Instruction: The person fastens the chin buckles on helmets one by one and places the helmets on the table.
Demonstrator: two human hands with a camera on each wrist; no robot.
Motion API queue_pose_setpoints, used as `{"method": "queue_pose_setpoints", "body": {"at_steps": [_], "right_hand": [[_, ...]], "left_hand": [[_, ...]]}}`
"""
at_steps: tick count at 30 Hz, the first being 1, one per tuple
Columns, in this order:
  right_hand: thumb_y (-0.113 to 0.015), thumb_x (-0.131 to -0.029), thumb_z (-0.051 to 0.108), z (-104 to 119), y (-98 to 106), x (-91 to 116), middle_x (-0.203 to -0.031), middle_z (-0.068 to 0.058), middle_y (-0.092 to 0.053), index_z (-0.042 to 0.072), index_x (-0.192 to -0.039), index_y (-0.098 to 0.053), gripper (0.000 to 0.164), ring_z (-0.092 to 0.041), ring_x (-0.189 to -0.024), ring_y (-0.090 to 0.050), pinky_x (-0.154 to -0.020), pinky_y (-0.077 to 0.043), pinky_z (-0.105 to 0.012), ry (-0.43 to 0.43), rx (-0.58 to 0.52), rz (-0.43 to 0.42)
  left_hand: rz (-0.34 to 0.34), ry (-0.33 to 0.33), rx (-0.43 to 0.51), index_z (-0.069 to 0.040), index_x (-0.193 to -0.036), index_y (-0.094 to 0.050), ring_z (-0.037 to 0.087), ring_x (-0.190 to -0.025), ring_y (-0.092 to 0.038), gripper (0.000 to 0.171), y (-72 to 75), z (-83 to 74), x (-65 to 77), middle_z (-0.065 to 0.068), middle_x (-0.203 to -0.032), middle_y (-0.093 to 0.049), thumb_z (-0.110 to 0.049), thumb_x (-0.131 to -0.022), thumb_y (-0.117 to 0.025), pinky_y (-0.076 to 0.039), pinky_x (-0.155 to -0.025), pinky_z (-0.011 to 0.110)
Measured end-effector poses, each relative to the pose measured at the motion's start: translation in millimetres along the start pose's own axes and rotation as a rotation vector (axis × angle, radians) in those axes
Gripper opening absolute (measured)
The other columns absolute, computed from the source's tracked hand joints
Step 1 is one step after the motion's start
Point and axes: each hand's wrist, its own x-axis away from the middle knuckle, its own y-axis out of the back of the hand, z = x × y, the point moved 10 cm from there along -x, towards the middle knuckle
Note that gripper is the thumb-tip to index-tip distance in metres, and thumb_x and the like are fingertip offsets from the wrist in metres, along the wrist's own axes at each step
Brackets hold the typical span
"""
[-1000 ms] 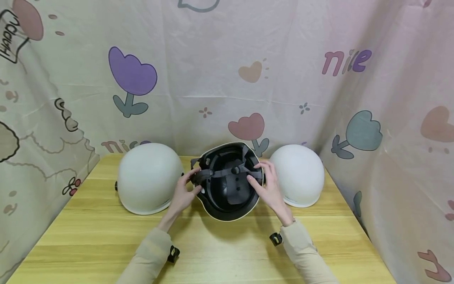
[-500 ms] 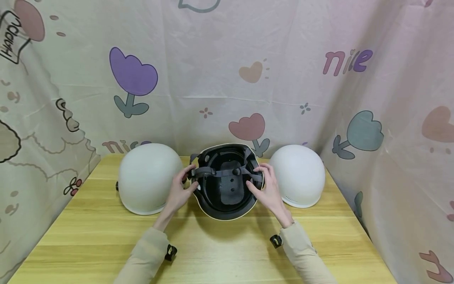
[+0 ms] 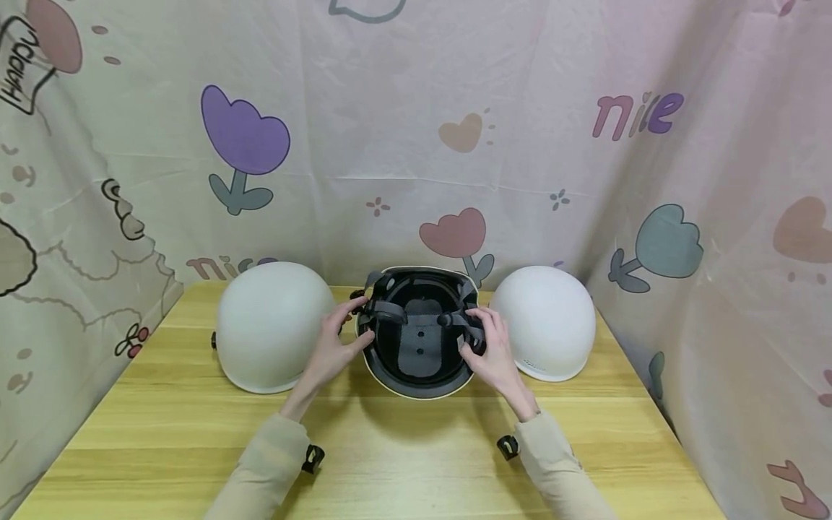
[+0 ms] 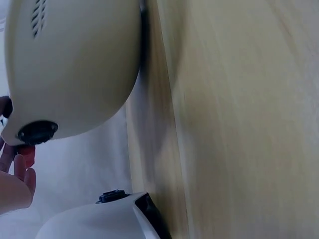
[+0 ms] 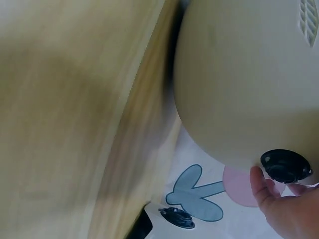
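A white helmet (image 3: pixel 422 393) is held in the middle with its opening toward me, showing black lining and a grey pad (image 3: pixel 419 350). Dark straps (image 3: pixel 390 312) lie across the opening. My left hand (image 3: pixel 333 350) grips its left rim, thumb at the edge and fingers up at the side. On the opposite rim, my right hand (image 3: pixel 495 354) grips with thumb and fingers by the right strap. Both wrist views show the helmet's smooth outer shell (image 4: pixel 75 64), with a black round fitting (image 5: pixel 285 166) near the right fingers. Part of each hand is hidden behind the shell.
One white helmet (image 3: pixel 273 328) stands dome up to the left, close to my left hand. Another white helmet (image 3: pixel 546 321) stands dome up at the right, just behind my right hand. All are over a wooden table (image 3: pixel 403 462), with a printed curtain (image 3: pixel 364 130) behind.
The held helmet has turned so its opening faces me more squarely, and its straps sit differently. My left hand has shifted slightly left; the two side helmets have stayed put.
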Motion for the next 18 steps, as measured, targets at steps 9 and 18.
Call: {"method": "queue_pose_setpoints", "body": {"at_steps": [9,18], "right_hand": [[-0.072,-0.079,0.004,5.8,-2.7,-3.0,-0.139,-0.022,-0.048,0.009,-0.133,-0.057,0.057,-0.042,-0.121,-0.040,-0.098,-0.037,-0.054,0.004,0.017,0.026],[-0.079,-0.077,0.009,23.4,-5.3,-8.4,-0.155,-0.014,-0.042,0.015,-0.134,-0.060,0.060,-0.046,-0.138,-0.028,-0.106,-0.026,-0.066,0.177,0.223,0.125]], "left_hand": [[-0.028,-0.029,0.018,-0.002,-0.143,-0.052,0.037,-0.126,-0.043,0.060,2.4,-0.7,1.5,0.020,-0.142,-0.057,-0.001,-0.087,-0.073,-0.033,-0.104,0.043],[-0.041,-0.008,0.054,-0.007,-0.145,-0.051,0.035,-0.124,-0.044,0.061,3.0,-0.7,0.6,0.017,-0.136,-0.061,-0.005,-0.088,-0.074,-0.031,-0.106,0.044]]}}
